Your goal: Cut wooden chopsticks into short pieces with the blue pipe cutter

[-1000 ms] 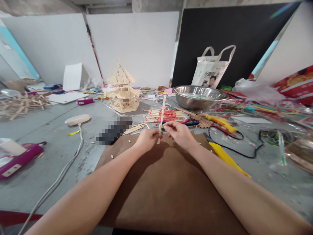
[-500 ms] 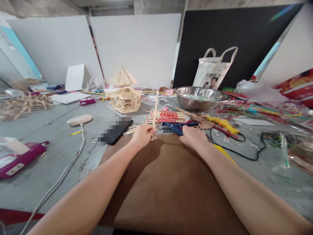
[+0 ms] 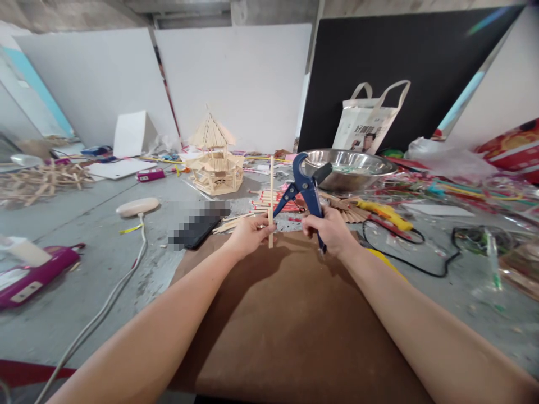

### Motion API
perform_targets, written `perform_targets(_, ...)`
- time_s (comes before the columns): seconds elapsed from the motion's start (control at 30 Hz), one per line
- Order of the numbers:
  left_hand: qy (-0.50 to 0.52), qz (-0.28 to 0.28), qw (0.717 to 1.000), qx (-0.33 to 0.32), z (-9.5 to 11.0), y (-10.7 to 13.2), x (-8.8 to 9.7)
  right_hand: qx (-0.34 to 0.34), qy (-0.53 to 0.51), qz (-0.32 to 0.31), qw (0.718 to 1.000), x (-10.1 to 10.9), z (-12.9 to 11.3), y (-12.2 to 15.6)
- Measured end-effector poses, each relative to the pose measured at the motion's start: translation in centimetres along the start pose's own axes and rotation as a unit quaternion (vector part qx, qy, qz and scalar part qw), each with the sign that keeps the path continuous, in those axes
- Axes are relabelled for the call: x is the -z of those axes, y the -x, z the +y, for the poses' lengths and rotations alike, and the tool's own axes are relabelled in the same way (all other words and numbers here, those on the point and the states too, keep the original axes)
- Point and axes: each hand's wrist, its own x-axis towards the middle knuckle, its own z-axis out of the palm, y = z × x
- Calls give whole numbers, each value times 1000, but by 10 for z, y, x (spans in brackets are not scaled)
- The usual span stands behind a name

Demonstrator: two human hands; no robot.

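Observation:
My left hand (image 3: 251, 234) pinches thin wooden sticks (image 3: 272, 191) upright, a long one together with a short piece near its lower end. In my right hand (image 3: 332, 231) is a blue pipe cutter (image 3: 309, 193), gripped by one handle. Its hooked jaw points up, and its handles are spread, the other one reaching toward the sticks. Behind my hands lies a pile of sticks in red-printed wrappers (image 3: 261, 201), partly covered by the cutter. Loose bare sticks (image 3: 231, 224) lie by my left hand. A brown board (image 3: 290, 325) is beneath both hands.
A small stick-built pavilion (image 3: 217, 163) stands at the back. Left are a phone (image 3: 200, 230), a white corded device (image 3: 137, 206) and a purple power strip (image 3: 40, 275). Right are a metal basin (image 3: 349, 179), a yellow glue gun (image 3: 385, 216) with a black cord, and plastic clutter.
My right hand has lifted the blue pipe cutter off the work surface and turned it upright, with its handles now apart. My left hand still holds the sticks, moved slightly right.

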Motion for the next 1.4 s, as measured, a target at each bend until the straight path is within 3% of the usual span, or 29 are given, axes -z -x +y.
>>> perform_targets(0.23, -41, 8, 999, -4, -5, -2, 3, -81, -238, -55, 966, -12, 6, 3)
perform_targets(0.37, -75, -14, 996, -38, -4, 0, -4, -81, -275, -83, 954, -13, 2, 9)
perform_targets(0.47, -77, -40, 996, -33, -3, 1, -10, -61, -224, -109, 967, -15, 0, 10)
perform_targets(0.57, -155, -29, 986, -53, 0, 1, -11, -12, -176, -86, 981, -17, -2, 8)
perform_targets(0.63, -271, 23, 959, -77, 1, 1, -6, 11, -108, -52, 993, -16, -2, 6)
perform_targets(0.7, -405, 109, 904, -87, 2, 0, 2, 26, 26, -1, 999, -14, -2, 4)
perform_targets(0.8, -523, 177, 831, -65, 3, -1, 14, 57, 262, 58, 962, -10, 0, 2)
perform_targets(0.9, -581, 181, 793, -36, 2, -2, 18, 43, 396, 40, 916, -10, 3, 3)
perform_targets(1.1, -623, 166, 764, -25, 6, -1, 16, 23, 487, 8, 873, -13, 5, 5)
perform_targets(1.23, -652, 162, 741, -24, 8, 0, 14, 10, 516, -19, 856, -16, 4, 8)
perform_targets(1.4, -664, 140, 734, -20, 10, 2, 11, 31, 533, -31, 845, -21, 4, 12)
